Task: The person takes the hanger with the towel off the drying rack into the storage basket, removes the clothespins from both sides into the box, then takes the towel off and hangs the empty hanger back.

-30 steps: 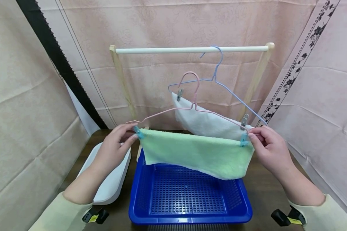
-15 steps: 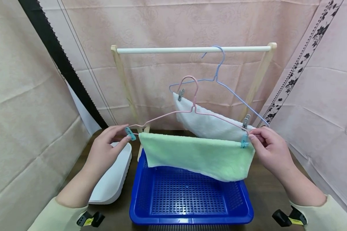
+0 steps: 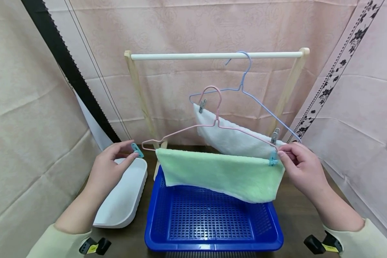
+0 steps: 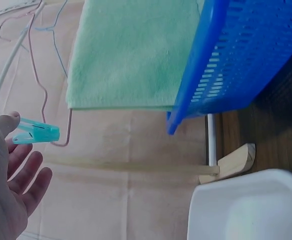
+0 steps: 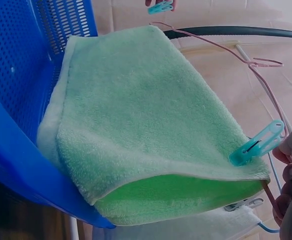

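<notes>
Between thumb and forefinger, my left hand (image 3: 111,163) pinches a teal clothespin (image 4: 38,132), clear of the towel and left of the hanger's end. A green towel (image 3: 213,173) drapes over the lower bar of a pink hanger (image 3: 187,128). My right hand (image 3: 301,163) grips the hanger's right end. Close to those fingers, a second teal clothespin (image 5: 256,144) clips the towel's right corner. The towel hangs above a blue basket (image 3: 213,245), its left corner without a clip.
Behind, a blue hanger (image 3: 261,105) hooks over the white rod (image 3: 193,56) of a wooden-legged rack. Grey clips hold a white towel (image 3: 225,134) on it. A white lidless-looking tray (image 3: 124,195) lies left of the basket.
My left hand has taken the clothespin off the towel's left corner and moved left with it. The hanger and towel have dipped slightly; my right hand keeps its grip.
</notes>
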`<state>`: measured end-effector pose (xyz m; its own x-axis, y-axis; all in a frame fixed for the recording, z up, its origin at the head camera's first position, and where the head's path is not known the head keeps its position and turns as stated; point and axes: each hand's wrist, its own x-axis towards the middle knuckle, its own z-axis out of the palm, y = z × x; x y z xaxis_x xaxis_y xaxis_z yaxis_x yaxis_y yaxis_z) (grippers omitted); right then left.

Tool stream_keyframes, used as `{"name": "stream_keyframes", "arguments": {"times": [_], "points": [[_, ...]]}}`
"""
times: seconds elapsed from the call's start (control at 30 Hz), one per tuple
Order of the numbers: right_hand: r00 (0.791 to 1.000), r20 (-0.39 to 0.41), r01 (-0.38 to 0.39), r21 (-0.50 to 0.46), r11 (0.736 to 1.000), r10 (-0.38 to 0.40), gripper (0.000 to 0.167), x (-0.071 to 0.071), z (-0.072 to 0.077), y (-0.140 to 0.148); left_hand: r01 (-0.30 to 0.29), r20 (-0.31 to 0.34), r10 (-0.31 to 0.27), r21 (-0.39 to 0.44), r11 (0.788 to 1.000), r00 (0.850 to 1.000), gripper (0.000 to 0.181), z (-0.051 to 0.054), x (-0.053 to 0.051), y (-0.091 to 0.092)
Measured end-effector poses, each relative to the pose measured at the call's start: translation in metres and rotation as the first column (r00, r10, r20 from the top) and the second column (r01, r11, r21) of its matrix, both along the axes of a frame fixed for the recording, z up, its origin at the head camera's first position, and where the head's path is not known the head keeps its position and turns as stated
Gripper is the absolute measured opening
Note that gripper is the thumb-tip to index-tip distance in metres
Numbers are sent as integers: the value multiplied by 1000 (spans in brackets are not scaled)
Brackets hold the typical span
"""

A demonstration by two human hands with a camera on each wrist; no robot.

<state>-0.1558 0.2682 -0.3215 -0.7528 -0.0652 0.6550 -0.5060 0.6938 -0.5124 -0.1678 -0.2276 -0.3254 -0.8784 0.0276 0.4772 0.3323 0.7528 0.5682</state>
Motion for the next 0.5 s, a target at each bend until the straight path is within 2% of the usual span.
{"name": "stream_keyframes", "arguments": {"times": [0.33, 0.43, 0.5], "points": [[1000, -17, -14, -5, 1000, 14, 8, 1, -1, -1, -28, 70, 34, -78, 997, 997, 40, -3, -7, -20], [1000, -22, -17, -6, 1000, 17, 9, 1, 0, -2, -39, 125, 55, -129, 991, 991, 41, -6, -12, -27], [1000, -21, -20, -7, 1000, 20, 8, 1, 0, -2, -46, 178, 78, -179, 983, 981, 42, -9, -15, -32]]}}
